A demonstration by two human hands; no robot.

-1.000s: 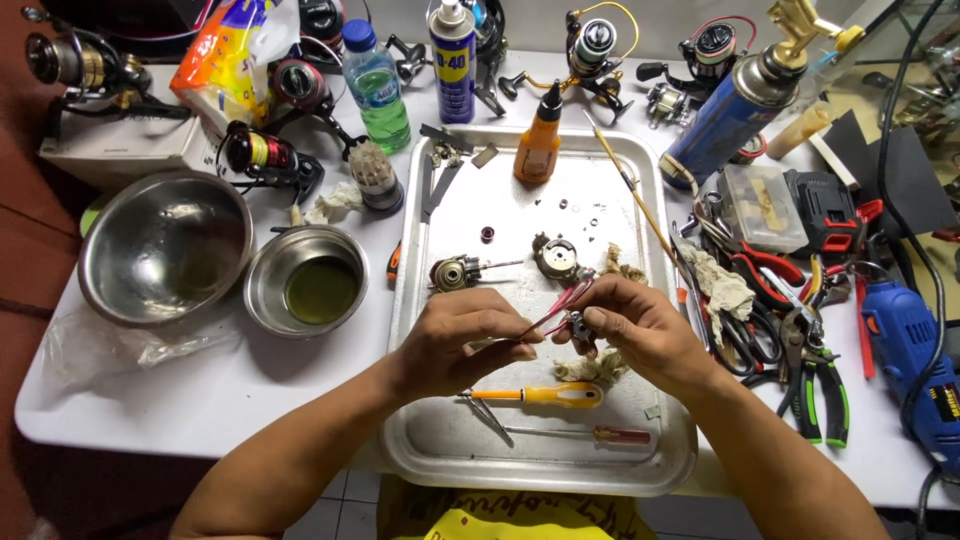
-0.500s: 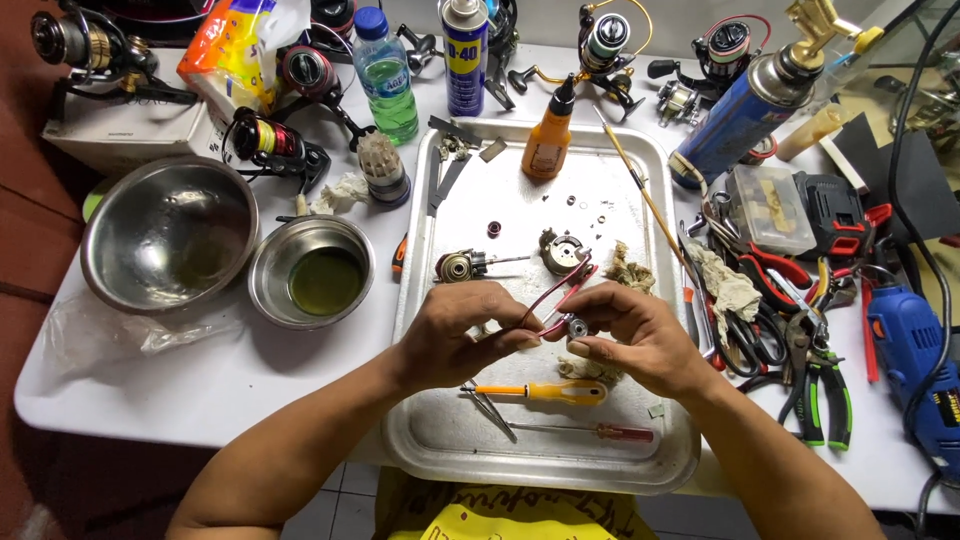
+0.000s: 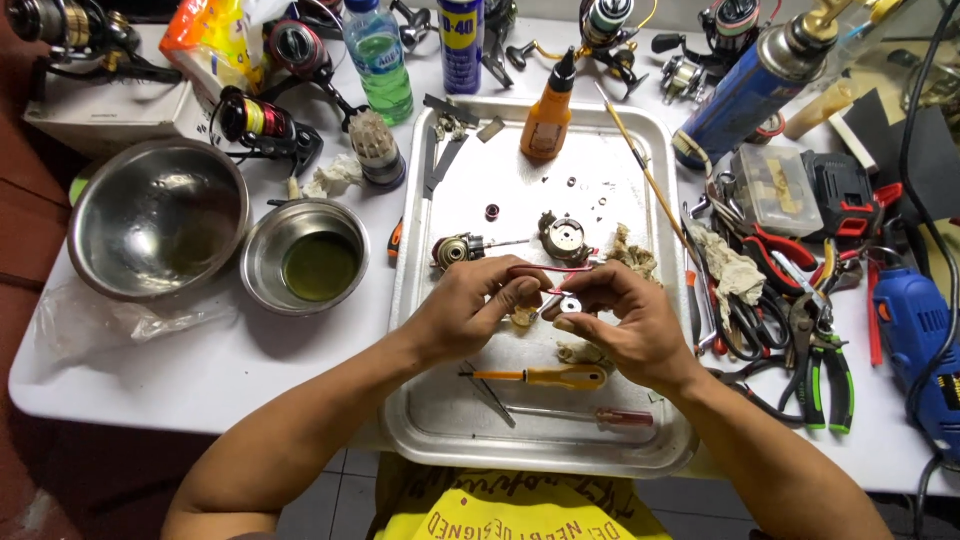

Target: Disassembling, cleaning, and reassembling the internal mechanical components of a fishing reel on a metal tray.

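Working over a metal tray (image 3: 640, 150) on a white table (image 3: 200, 370), a person brings both hands together at the tray's middle, forearms angling in from the near edge. The left hand (image 3: 470, 305) pinches red tweezers (image 3: 535, 270) between thumb and curled fingers; the right hand (image 3: 625, 320) closes thumb and forefinger on a small round metal part (image 3: 570, 304), just at the tweezer tips. Two reel pieces (image 3: 565, 238) lie on the tray just beyond the knuckles, a yellow-handled screwdriver (image 3: 550, 377) and a red-handled one (image 3: 600, 416) near the wrists. Bare tray shows toward the far edge, beside an orange bottle (image 3: 547, 115). Two steel bowls (image 3: 155, 230) crowd the left, pliers (image 3: 825, 360) and a blue drill (image 3: 925, 335) the right
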